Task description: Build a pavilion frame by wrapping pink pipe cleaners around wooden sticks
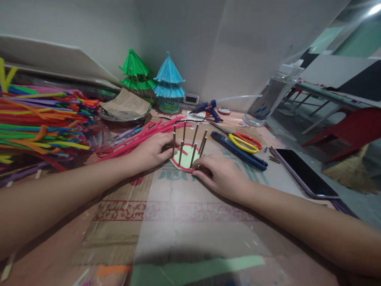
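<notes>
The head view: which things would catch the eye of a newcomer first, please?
Probably the tiered green model and blue model, standing side by side at the back, left of the middle. Next comes the big heap of many-coloured fuzzy stems at the left edge. In the centre, thin sticks stand on a pale-green, red-edged base, between the left hand and right hand.

Both hands (152, 150) (224, 174) curled, near together

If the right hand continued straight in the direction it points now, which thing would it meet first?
The right hand would probably meet the round green base first; it seems to be at the red-bordered rim, though contact is unclear.
</notes>
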Action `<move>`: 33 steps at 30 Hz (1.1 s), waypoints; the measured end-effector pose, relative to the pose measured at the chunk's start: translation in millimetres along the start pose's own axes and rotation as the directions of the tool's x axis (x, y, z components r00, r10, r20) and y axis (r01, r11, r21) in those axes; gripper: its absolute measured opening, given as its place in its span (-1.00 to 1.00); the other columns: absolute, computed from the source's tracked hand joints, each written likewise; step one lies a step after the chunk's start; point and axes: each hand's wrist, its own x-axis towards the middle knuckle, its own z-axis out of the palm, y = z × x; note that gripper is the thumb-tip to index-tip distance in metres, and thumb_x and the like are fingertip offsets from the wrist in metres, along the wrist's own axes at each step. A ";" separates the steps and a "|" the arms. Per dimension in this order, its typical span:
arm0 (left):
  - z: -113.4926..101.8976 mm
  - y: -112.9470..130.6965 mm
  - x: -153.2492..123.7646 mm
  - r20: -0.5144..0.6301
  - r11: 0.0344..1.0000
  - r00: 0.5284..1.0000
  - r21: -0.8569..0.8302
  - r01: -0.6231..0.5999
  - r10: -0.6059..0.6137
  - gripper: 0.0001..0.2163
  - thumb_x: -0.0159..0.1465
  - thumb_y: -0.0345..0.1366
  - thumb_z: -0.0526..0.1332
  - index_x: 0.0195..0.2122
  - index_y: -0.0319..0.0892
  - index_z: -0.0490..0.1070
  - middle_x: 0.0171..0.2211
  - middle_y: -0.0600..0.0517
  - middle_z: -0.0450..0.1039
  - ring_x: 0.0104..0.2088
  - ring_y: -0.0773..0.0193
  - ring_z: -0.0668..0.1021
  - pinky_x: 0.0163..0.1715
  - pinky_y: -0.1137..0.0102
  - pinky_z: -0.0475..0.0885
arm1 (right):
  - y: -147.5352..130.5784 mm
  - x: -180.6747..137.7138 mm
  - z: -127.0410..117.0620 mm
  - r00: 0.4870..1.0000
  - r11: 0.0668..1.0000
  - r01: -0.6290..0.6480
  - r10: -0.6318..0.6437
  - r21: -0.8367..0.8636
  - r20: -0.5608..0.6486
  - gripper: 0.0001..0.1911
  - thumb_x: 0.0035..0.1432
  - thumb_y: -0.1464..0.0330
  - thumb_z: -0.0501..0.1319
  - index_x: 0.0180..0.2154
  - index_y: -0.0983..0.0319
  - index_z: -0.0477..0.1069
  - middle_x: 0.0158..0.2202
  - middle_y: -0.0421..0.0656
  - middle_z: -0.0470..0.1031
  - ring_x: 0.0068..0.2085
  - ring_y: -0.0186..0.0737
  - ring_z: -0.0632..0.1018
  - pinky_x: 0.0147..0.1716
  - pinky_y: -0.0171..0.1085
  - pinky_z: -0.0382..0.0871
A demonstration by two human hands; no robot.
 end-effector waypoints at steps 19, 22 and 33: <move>-4.3 71.2 -40.6 0.114 0.744 0.947 0.594 -0.307 0.299 -0.73 0.50 -0.21 0.07 -0.18 -0.09 0.58 -0.52 0.01 0.54 -0.52 0.16 0.55 -0.55 0.29 0.14 | 2.2 5.6 4.6 0.988 0.980 -0.154 0.150 0.124 0.041 -0.92 0.34 0.42 0.26 -0.19 0.24 0.55 -0.40 -0.18 0.56 -0.40 -0.27 0.45 -0.36 -0.31 0.21; 7.8 74.2 -37.9 0.183 0.709 0.960 0.646 -0.281 0.213 -0.79 0.44 -0.30 0.12 -0.21 -0.12 0.57 -0.57 0.01 0.49 -0.56 0.14 0.56 -0.59 0.29 0.08 | 1.5 7.3 5.3 0.987 0.977 -0.159 0.155 0.139 0.035 -0.93 0.32 0.44 0.26 -0.23 0.22 0.54 -0.46 -0.23 0.50 -0.45 -0.30 0.41 -0.39 -0.32 0.17; 12.6 71.8 -22.4 0.162 0.799 0.984 0.599 -0.043 -0.068 -0.71 0.49 -0.13 0.15 -0.28 -0.10 0.58 -0.51 0.00 0.61 -0.52 0.16 0.58 -0.53 0.33 0.05 | 3.1 5.3 6.5 0.981 0.971 -0.194 0.193 0.143 0.023 -0.85 0.34 0.40 0.29 -0.06 0.21 0.55 -0.37 -0.20 0.60 -0.40 -0.26 0.49 -0.37 -0.31 0.19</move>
